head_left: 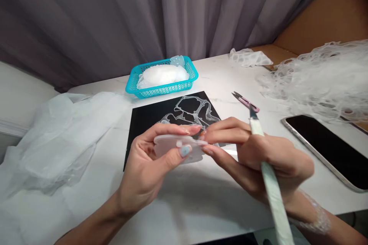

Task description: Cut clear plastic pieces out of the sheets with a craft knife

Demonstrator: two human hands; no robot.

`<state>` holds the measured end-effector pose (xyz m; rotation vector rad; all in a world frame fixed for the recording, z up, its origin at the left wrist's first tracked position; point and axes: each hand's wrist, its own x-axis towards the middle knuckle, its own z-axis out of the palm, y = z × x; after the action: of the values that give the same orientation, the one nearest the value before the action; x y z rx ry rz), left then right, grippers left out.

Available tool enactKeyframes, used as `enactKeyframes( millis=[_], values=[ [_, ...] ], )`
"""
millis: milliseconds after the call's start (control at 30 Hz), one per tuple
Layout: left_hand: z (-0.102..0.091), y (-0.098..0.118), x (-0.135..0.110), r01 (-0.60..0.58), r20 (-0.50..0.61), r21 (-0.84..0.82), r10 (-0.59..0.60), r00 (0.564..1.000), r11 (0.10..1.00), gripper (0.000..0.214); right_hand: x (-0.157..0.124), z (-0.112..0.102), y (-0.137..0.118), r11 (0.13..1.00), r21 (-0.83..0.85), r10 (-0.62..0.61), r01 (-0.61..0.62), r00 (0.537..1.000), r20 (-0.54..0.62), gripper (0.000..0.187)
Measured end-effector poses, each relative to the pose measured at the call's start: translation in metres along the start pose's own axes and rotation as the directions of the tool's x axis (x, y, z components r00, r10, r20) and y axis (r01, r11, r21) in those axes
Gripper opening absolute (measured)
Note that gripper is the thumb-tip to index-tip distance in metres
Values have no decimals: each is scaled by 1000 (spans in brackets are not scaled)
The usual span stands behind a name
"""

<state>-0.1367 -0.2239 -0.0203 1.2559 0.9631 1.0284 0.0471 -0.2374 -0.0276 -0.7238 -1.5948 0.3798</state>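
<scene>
My left hand [146, 168] is closed around a thin, translucent white plastic piece [166, 143] with a wavy edge, its thumb pressed on the near face. With thumb and fingertips, my right hand [270, 157] pinches the right end of that same piece. A craft knife [274, 195] with a pale wrapped handle also lies in my right hand, its blade pointing up and away from the piece. Beyond my fingers, a clear openwork frame of plastic [197, 115] rests on a black sheet [145, 122], partly hidden by both hands.
A blue basket [161, 92] behind the sheet holds white translucent pieces. Pink thread snips [249, 104] and a phone [327, 149] lie at right. Lacy plastic offcuts [322, 80] are heaped by brown cardboard [324, 11]. A clear plastic bag [63, 134] spreads at left.
</scene>
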Motion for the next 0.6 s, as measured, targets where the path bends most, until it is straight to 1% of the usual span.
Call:
enactKeyframes(
  millis=[67,167,267,300,367,467,600],
  values=[
    [-2,0,0,-16,32,-13,16,999,1000,20,1,-3,-3,999,-34,-2,2,1000,18,36],
    [-3,1,2,-101,87,-70,107,990,992,19,0,-5,-5,997,-71,35,-30,997,76,25],
    [-6,2,3,-194,120,-22,195,973,981,5,-3,-6,-4,990,-124,74,-61,992,106,17],
    [-7,4,3,-214,133,11,211,968,977,6,-4,-7,-4,989,-135,79,-64,991,106,15],
    [-9,7,2,-227,165,63,215,963,972,11,-6,-8,-5,988,-136,84,-69,991,108,15],
    [-11,11,-1,-202,195,104,179,964,974,12,-6,-10,-6,988,-127,100,-85,988,117,17],
    [-12,13,-4,-152,221,83,131,967,985,11,-4,-14,-6,983,-161,109,-86,983,145,16]
  ],
)
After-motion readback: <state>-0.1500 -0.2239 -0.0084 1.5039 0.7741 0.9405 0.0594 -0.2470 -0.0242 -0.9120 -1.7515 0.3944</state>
